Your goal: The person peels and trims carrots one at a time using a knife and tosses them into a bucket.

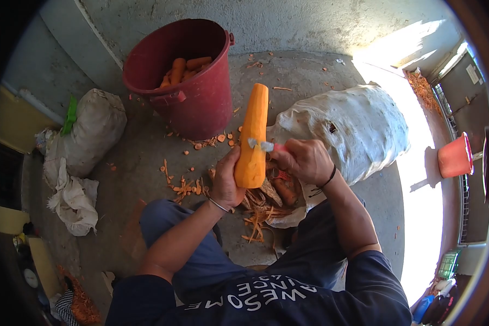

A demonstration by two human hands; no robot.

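A large peeled carrot [250, 169] points up and away from me, its surface bright orange. My left hand [226, 178] is closed around its lower left side. In my right hand [308, 161] is a peeler [267, 146] with a reddish handle. The peeler's metal head lies against the middle of the carrot. Below my hands, orange peelings [258, 223] and unpeeled carrots [284, 191] lie at the mouth of a white sack [353, 130], partly hidden by my right hand and arm.
Ahead on the left stands a dark red bucket [201, 103] with peeled carrots [186, 69] inside. Carrot ends and scraps [186, 187] litter the concrete floor. Filled sacks [92, 130] lean at far left. A smaller red bucket [455, 156] is at the right, beside a sunlit strip.
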